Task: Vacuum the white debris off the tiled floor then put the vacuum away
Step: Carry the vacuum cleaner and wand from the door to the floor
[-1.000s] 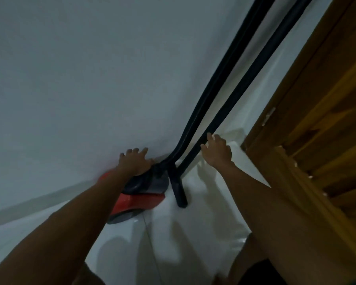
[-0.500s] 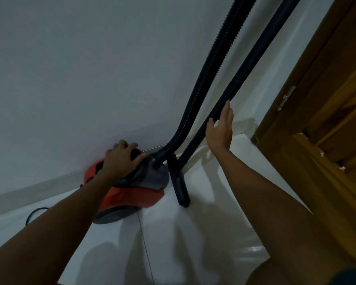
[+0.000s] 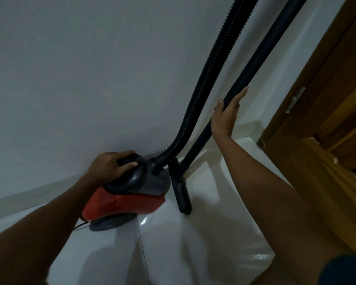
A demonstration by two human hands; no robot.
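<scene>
Against the wall (image 3: 90,79), which fills the frame from nine to twelve o'clock, we see the red and grey vacuum (image 3: 130,194) parked on the tiled floor (image 3: 193,243), its body just beside the skirting. At three o'clock stands a wooden door frame (image 3: 327,99). From the vacuum's front the ribbed hose (image 3: 212,79) climbs toward twelve o'clock, and beside it the rigid wand (image 3: 261,56) leans up the wall, its floor nozzle (image 3: 181,198) resting on the tile at the vacuum's right flank. Our left hand (image 3: 109,166) curls around the grey carry handle (image 3: 136,173); our right hand (image 3: 227,116) lies flat, fingers straight, against the wand's lower section, steadying rather than gripping it. No white debris shows on the visible tile, so we judge the task to be in its putting-away step.

Risks, as we judge them: the wand appears propped only by the wall and the flat palm, so once the right hand leaves, it could slide sideways and fall toward the door frame. A tug on the handle could drag the hose and tip the wand. The glossy tile offers the nozzle little friction.
</scene>
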